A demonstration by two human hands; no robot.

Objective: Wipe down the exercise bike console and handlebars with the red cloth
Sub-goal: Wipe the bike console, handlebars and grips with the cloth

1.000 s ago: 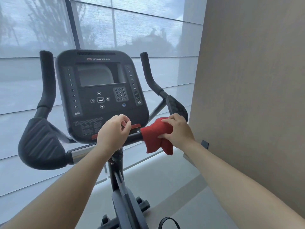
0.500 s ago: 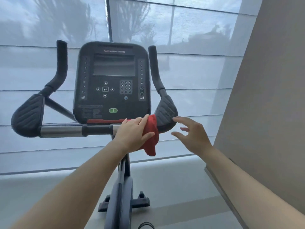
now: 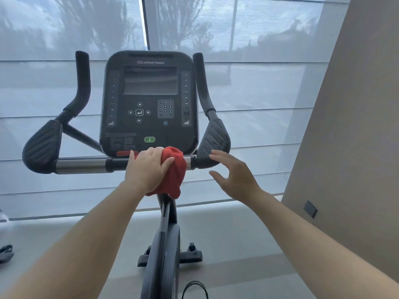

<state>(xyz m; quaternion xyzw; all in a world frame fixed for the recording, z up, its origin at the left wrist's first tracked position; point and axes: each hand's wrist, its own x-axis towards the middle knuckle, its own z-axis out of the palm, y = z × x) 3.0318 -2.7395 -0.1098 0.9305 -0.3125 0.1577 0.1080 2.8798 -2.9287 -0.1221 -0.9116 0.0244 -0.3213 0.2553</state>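
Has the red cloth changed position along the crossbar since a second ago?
Yes. The red cloth shifted from beside the right elbow pad toward the centre, now under the console, held by the left hand.

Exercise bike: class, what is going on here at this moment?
A person is wiping the bike. The left hand presses a red cloth around the handlebar, just under the console. The right hand hangs open and empty beside the right pad, holding nothing. The cloth sits right of the bar's middle, and part of it droops below the bar.
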